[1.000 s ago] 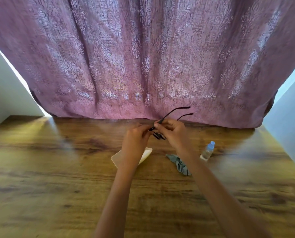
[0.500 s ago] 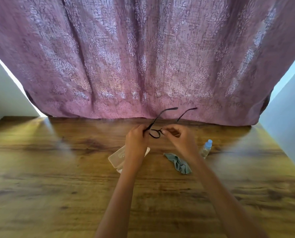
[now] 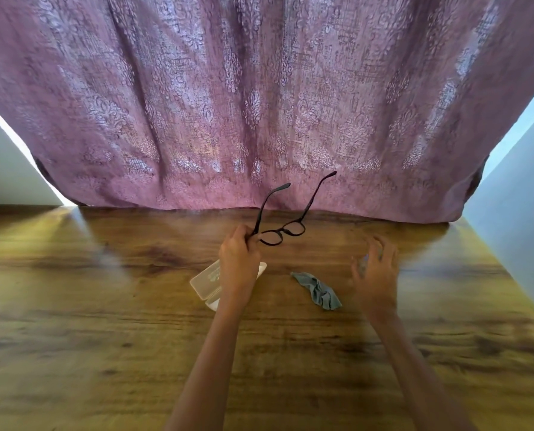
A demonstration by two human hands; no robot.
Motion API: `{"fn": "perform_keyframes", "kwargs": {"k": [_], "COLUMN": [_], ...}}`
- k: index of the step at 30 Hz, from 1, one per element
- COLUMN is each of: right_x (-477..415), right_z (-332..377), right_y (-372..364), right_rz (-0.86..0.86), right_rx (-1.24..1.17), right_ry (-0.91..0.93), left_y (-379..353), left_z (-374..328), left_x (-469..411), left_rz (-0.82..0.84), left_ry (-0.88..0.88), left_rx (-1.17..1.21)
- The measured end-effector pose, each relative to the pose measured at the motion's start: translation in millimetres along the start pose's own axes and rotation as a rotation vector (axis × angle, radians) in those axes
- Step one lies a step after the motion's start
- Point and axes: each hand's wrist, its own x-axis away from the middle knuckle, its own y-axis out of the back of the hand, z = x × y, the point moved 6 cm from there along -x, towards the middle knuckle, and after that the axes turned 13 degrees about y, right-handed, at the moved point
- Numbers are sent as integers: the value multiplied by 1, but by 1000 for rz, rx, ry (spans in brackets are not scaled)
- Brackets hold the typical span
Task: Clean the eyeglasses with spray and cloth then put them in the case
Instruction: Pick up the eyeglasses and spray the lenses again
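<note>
Left of the cloth (image 3: 317, 289) on the worktop (image 3: 104, 306), the case (image 3: 205, 279) lies under the left hand (image 3: 239, 259), whose grip pinches the eyeglasses (image 3: 283, 233) aloft. Right of the cloth, the right hand (image 3: 376, 272) hovers, grip wide, over the blurred spray bottle (image 3: 364, 263).

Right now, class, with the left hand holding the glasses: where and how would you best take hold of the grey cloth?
Probably pinch the cloth on its raised, bunched folds, coming down from above with the right hand, which hovers right of it. It lies crumpled on the table, so its edges give little to grip sideways.
</note>
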Motion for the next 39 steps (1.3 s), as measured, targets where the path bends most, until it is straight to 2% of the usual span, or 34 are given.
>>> {"fn": "perform_keyframes", "kwargs": {"k": [7,12,17,23,29,34,39], "right_x": [19,22,8,-7,-24,-31,-32], "right_z": [-17,-15,47,121,147,147,146], "right_y": [-17,-14,-5,-1,-4,-11,-9], "right_rz": [-17,-109,-85,8,98,184,158], "right_rx": [-269,-447,-607,-567,-524,-494,-438], "right_ry": [-100,-224,-25,183,288,314,262], "left_y": [-1,0,0,4,8,14,17], "left_z": [4,7,8,0,-3,-4,-5], "left_x": [1,1,4,12,13,12,13], "left_rz": [4,9,-2,-11,-28,-46,-37], "left_ry": [12,24,-24,-127,-147,-131,-136], "left_rx": [25,60,70,116,161,187,214]}}
